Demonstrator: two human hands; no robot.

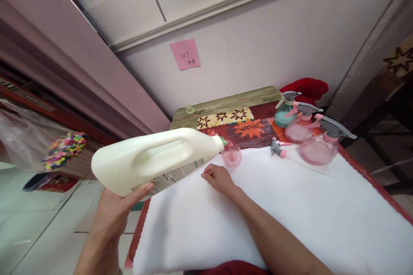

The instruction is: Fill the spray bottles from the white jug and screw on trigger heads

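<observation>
My left hand (118, 210) grips the lower part of a large cream detergent bottle (161, 159) with a moulded handle. The bottle is tipped nearly on its side, its green spout pointing right, at the mouth of a round pink see-through bottle (231, 155). Whether liquid runs from the spout cannot be made out. My right hand (219, 178) rests closed on the white cloth, just below the spout and close to the pink bottle. Nothing shows in its curled fingers. A loose grey and pink spray head (279, 148) with a tube lies on the cloth to the right.
Two pink spray bottles (319, 148) (299, 129) and a teal spray bottle (284, 114) stand at the table's right side. A pale green cap (190, 110) sits at the back edge. White cloth (206, 227) covers the front of the table. A wall (245, 56) rises behind.
</observation>
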